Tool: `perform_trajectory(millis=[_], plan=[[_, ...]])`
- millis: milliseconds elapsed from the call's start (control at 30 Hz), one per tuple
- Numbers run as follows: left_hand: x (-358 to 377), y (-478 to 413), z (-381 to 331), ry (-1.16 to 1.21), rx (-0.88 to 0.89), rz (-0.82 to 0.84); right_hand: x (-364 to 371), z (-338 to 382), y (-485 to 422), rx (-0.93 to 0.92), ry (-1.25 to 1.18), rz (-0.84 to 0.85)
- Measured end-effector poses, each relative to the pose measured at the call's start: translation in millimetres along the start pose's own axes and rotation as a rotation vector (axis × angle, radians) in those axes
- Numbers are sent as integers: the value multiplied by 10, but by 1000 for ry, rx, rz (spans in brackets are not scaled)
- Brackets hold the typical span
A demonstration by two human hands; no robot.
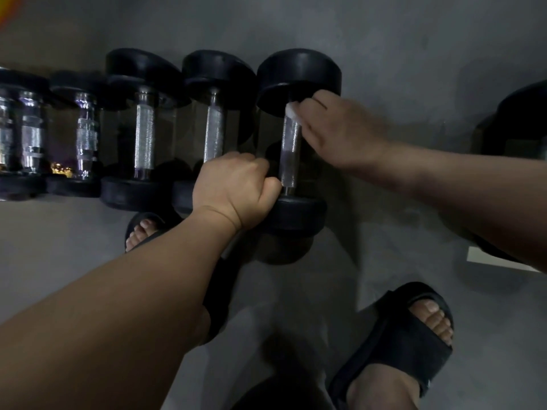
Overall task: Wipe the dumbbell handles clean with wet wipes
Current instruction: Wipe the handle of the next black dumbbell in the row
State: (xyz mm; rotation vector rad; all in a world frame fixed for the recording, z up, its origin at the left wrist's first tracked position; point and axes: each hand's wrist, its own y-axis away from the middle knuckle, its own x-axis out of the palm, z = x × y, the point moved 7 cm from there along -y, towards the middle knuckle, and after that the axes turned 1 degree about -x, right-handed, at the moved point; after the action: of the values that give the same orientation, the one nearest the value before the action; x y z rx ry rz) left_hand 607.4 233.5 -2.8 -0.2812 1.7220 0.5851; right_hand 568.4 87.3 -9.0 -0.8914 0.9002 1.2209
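Right hand pinches a white wet wipe against the upper end of the knurled handle of the rightmost dumbbell, while the left hand grips its lower end, fingers curled tight, on the grey floor.

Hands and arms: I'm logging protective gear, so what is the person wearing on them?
Nothing that shows. The left hand and right hand are bare, with no gloves, rings or watch; the left forearm and right forearm show no sleeve.
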Motion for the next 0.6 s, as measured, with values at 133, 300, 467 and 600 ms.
perform_trajectory(millis=[133, 300, 467, 600], plan=[[12, -8, -7, 10, 0, -2, 59, 27, 136, -27, -126, 33], [8, -10, -9, 2, 10, -7, 71, 340, 346, -295, -214, 183], [17, -2, -2, 0, 10, -8, -8, -84, 38, -29, -108, 28], [20, -4, -3, 14, 12, -12, 62, 154, 346, -162, -259, 177]])
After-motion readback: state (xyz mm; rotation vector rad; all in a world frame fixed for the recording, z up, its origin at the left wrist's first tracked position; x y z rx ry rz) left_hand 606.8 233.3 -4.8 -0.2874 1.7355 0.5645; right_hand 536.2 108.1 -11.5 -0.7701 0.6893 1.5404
